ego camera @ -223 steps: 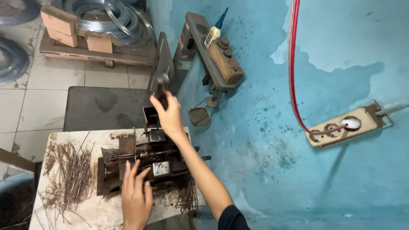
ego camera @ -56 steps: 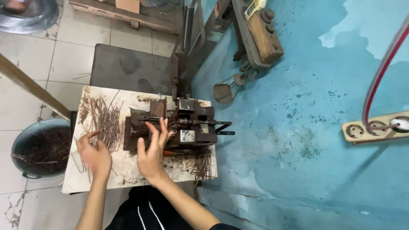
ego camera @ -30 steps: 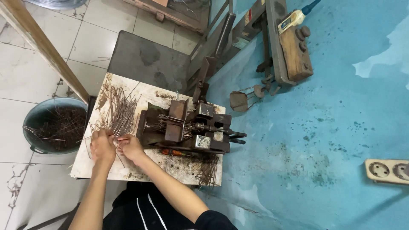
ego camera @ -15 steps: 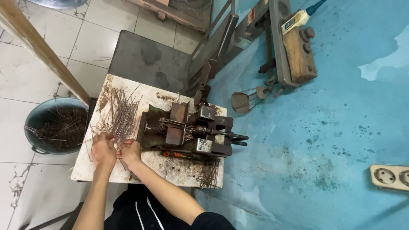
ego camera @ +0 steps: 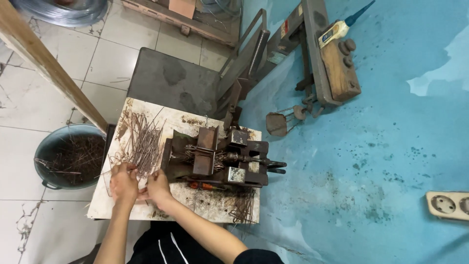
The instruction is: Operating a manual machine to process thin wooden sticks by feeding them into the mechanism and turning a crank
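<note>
A rusty metal bending jig (ego camera: pixel 220 159) sits on a stained white work table (ego camera: pixel 215 205). To its left lies a pile of thin rusty wire pieces (ego camera: pixel 144 142). My left hand (ego camera: pixel 123 182) and my right hand (ego camera: pixel 157 185) are side by side at the near end of that pile, close to the table's front edge. Both have their fingers curled down onto wire pieces. Whether each hand truly grips wire is hard to make out. More bent wires (ego camera: pixel 244 208) lie at the table's front right.
A dark bucket (ego camera: pixel 53 171) holding wire scraps stands on the tiled floor left of the table. A wooden pole (ego camera: pixel 44 63) slants above it. Behind the table are a grey metal plate (ego camera: pixel 171 83), a lever frame (ego camera: pixel 254 54) and a blue wall (ego camera: pixel 381 146).
My right hand left the jig and joined my left hand at the wire pile. In the last half second both hands stayed at the pile's near end.
</note>
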